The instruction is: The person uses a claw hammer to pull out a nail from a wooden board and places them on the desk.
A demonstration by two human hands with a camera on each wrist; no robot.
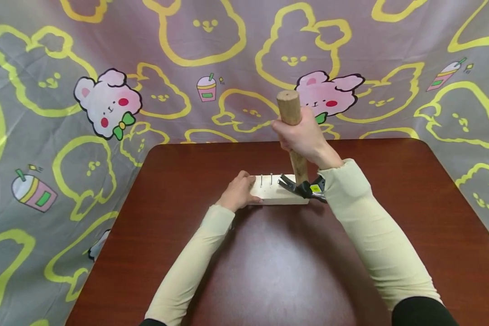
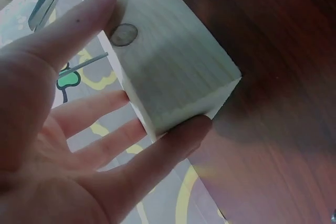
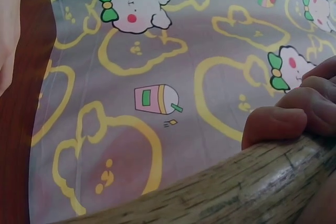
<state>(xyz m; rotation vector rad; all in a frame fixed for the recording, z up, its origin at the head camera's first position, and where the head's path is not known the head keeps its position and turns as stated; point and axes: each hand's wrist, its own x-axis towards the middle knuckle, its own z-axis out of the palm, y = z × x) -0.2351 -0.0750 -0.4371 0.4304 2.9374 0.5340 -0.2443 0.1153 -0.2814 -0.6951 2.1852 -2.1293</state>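
The block is cream (the table reddish brown)

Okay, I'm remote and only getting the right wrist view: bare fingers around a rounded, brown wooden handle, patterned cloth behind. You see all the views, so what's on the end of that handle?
Observer: In the head view, the brown wooden handle ends in a black metal claw hammer head.

Operator: Is anything being gripped on the other side?

Observer: Yes, the left hand grips the left end of a pale, rectangular wooden block.

Operator: Anything sticking out of it?

Observer: At least two thin grey metal nails stand up from its top face.
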